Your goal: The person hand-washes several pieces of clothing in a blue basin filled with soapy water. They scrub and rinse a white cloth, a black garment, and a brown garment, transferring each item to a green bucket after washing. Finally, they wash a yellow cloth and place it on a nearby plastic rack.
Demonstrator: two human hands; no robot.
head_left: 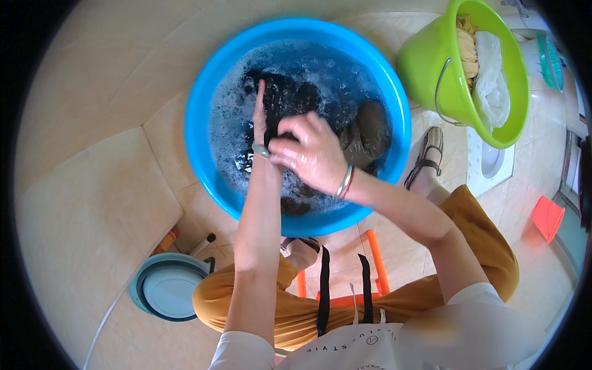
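Black cloth (pixel 282 92) lies wet in sudsy water in the round blue tub (pixel 198 132), spreading from near the tub's centre toward 11 and 12 o'clock. The left hand (pixel 261 117) is at the cloth's left edge, its forearm rising from 6 o'clock, with a green bangle (pixel 260 150) at the wrist. One digit points straight toward 12 o'clock; the other fingers are hidden, so I cannot tell whether they grip the cloth. The right hand (pixel 311 152) reaches in from 4 o'clock, right by the left wrist, its fingers bent and slightly spread; I cannot tell whether they hold any fabric. Brownish cloth (pixel 373 126) rests in the water at 3 o'clock. Outside the tub, at 2 o'clock, stands a lime-green bucket (pixel 425 68) with tan fabric (pixel 467 52) and a whitish plastic bag (pixel 491 77) inside. A grey-blue basin (pixel 143 287) sits at 7 o'clock, an orange frame (pixel 374 256) stands between the person's legs at 5 o'clock, and a red-orange scoop-like object (pixel 547 219) lies farther off at 4 o'clock.
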